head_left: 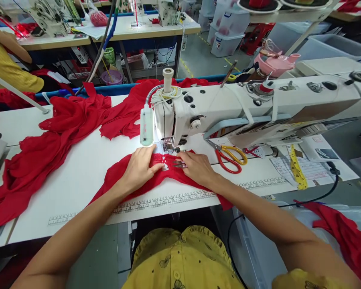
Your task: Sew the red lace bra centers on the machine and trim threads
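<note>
Red fabric (114, 176) lies under the needle area of a white sewing machine (222, 104). My left hand (141, 166) presses flat on the cloth just left of the presser foot (167, 145), its fingers stretched out and thumb apart. My right hand (198, 167) rests on the cloth to the right of the foot, fingers curled around small metal thread snips (179, 163) whose two tips point left. Between the hands, a small white patch (165, 163) shows at the fabric. The palm hides most of the snips.
Scissors with red and yellow handles (228, 156) lie right of my right hand. A lit lamp (147, 125) hangs by the machine head. More red fabric (54, 132) spreads left and behind. A yellow tape measure (297, 168) lies on papers. A person's yellow shirt (12, 76) shows far left.
</note>
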Demonstrator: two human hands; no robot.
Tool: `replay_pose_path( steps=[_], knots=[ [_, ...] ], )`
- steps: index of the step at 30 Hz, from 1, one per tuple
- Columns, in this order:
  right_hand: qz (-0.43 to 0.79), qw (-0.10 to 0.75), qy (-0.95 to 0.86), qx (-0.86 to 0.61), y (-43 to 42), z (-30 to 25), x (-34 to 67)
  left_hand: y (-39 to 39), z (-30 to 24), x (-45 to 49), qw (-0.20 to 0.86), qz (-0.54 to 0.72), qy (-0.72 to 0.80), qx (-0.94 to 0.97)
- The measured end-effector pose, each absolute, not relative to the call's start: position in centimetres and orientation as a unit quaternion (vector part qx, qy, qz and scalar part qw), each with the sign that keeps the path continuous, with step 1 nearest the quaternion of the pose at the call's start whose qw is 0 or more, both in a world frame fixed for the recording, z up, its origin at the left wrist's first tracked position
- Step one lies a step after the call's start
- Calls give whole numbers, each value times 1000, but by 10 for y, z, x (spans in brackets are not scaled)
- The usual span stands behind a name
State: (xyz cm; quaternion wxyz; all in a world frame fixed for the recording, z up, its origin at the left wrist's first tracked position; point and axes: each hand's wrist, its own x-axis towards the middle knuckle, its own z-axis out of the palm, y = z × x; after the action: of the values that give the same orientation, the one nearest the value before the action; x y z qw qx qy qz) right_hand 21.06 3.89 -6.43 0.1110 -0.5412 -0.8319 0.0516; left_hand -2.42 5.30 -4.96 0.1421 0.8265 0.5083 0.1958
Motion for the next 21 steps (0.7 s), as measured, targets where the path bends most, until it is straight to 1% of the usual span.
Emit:
replay_pose_path(
  steps=[3,6,8,11,15,18,21],
  knots=[
    [23,191,-836,-514,37,-65,211,60,-45,-22,260,196,521,789],
    [-24,291,-832,-471,33,-63,216,61,-35,-21,463,186,483,719],
    [-38,320,-830,-454,31,-62,218,59,-31,-19,564,178,460,663],
    [-36,330,-833,-442,29,-62,219,56,-29,-14,611,216,457,609],
    [-12,316,-821,-475,29,-63,217,50,-27,-9,663,248,432,560],
    [50,291,-812,-503,28,-63,215,47,-25,-8,686,235,423,543],
    [95,246,-799,-541,24,-56,213,46,-25,-10,689,228,417,548]
  ],
)
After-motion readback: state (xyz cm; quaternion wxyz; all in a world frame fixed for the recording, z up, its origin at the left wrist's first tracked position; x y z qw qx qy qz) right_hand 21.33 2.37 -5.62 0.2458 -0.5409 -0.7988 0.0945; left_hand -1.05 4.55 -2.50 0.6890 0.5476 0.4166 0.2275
